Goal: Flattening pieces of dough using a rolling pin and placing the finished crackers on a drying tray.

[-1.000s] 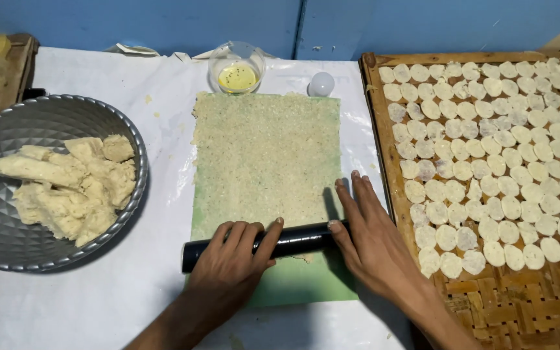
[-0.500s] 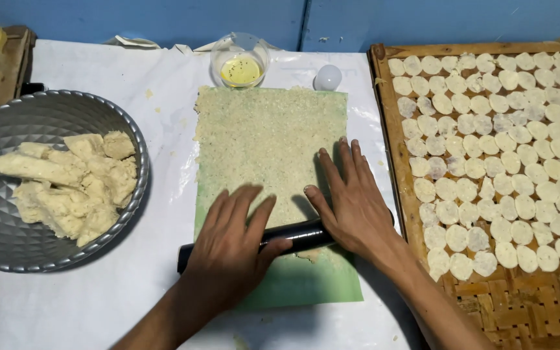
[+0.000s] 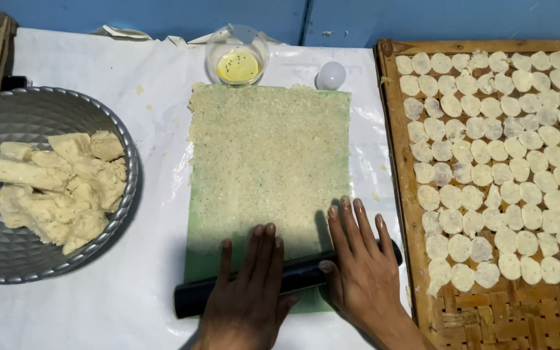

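A thin sheet of pale dough (image 3: 268, 162) lies spread over a green mat (image 3: 192, 259) on the white-covered table. Across its near end lies a black rolling pin (image 3: 296, 277). My left hand (image 3: 249, 291) rests flat on the pin's middle, fingers stretched forward. My right hand (image 3: 358, 266) presses flat on the pin's right part, fingertips reaching onto the dough. Neither hand curls around the pin.
A grey metal bowl (image 3: 8, 116) with lumps of dough (image 3: 56, 185) stands at the left. A small clear bowl of yellow liquid (image 3: 238, 61) and a white round object (image 3: 330, 76) sit behind the mat. A woven bamboo tray (image 3: 461, 324) of several round dough discs fills the right.
Both hands pushed the rolling pin away over the dough, then drew it back toward the near end. The camera view shifted a little.
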